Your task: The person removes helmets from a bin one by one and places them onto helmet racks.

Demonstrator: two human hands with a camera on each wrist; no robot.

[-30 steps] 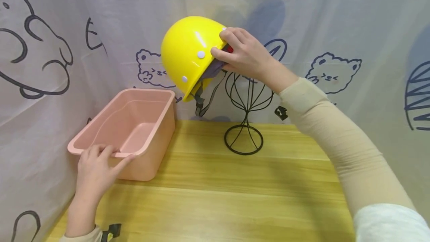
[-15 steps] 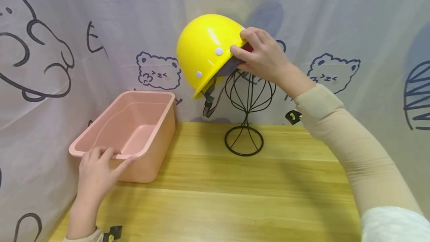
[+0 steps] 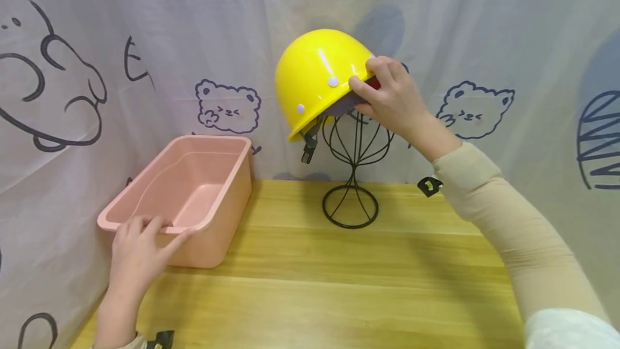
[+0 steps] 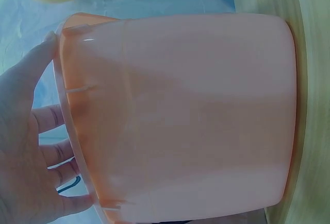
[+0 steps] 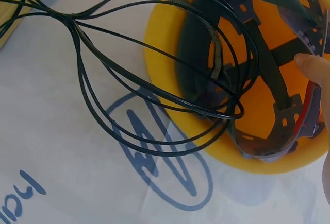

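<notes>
The yellow helmet (image 3: 319, 82) hangs tilted just left of the fingers of the right hand (image 3: 394, 98), which pinch its raised rim; the opposite edge slopes down and away from them, so the open underside faces down and to the right. Below those fingers and slightly left stands the wire stand (image 3: 354, 166), its axis upright, its rounded top overlapping the opening; whether they touch, I cannot tell. The left hand (image 3: 138, 257) is farther off, its fingers hooked over the near rim of the pink bin (image 3: 208, 246), which rests on the tabletop (image 3: 300, 311).
</notes>
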